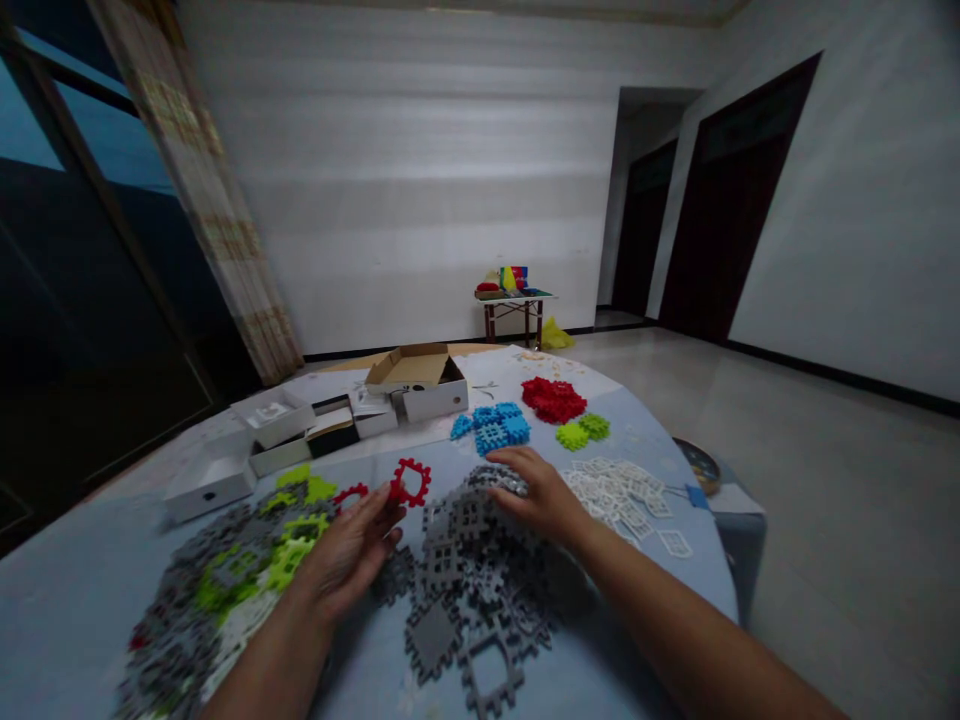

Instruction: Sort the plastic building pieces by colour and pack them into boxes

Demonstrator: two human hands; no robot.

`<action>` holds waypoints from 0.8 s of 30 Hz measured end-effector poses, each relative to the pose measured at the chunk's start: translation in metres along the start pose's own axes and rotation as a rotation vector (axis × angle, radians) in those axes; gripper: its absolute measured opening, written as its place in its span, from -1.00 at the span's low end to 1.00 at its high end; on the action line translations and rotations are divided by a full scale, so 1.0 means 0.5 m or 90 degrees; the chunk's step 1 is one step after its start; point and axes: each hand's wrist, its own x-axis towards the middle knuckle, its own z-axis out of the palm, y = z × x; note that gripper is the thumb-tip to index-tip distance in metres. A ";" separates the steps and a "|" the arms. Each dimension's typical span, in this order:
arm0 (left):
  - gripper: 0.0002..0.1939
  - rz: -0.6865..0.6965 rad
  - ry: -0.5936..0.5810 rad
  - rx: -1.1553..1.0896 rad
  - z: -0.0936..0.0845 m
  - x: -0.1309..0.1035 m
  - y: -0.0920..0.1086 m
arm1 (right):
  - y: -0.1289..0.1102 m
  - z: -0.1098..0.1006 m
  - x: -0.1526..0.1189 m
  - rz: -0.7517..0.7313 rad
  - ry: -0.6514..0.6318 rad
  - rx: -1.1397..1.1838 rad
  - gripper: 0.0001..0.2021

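My left hand (358,545) pinches a red square frame piece with toothed edges (415,483) between thumb and fingers. A second red toothed piece (350,496) shows just behind its fingers; whether it is held too I cannot tell. My right hand (544,497) hovers at the top of a heap of grey toothed building tiles (465,560), thumb and fingers apart and curved. Whether its fingertips touch the grey tiles is unclear. Under and left of my left forearm lies a mixed pile of grey, lime green and white toothed pieces (217,590).
Blue tiles (495,428), red tiles (553,400), lime green tiles (583,431) and thin white square pieces (622,495) lie in separate groups on the round table (637,640). Open boxes (431,390) stand at the back left. A stool (739,530) is by the right edge.
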 end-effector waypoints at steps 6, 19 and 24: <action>-0.93 -0.043 -0.024 -0.025 0.017 -0.016 0.001 | -0.078 0.043 0.051 -0.049 -0.147 0.015 -0.18; -0.70 0.058 0.046 0.224 -0.036 0.033 0.005 | -0.014 -0.004 0.073 0.012 -0.035 -0.001 -0.48; -0.68 0.151 0.138 0.358 -0.115 0.105 0.008 | 0.151 -0.085 0.083 0.167 0.086 -0.166 -0.61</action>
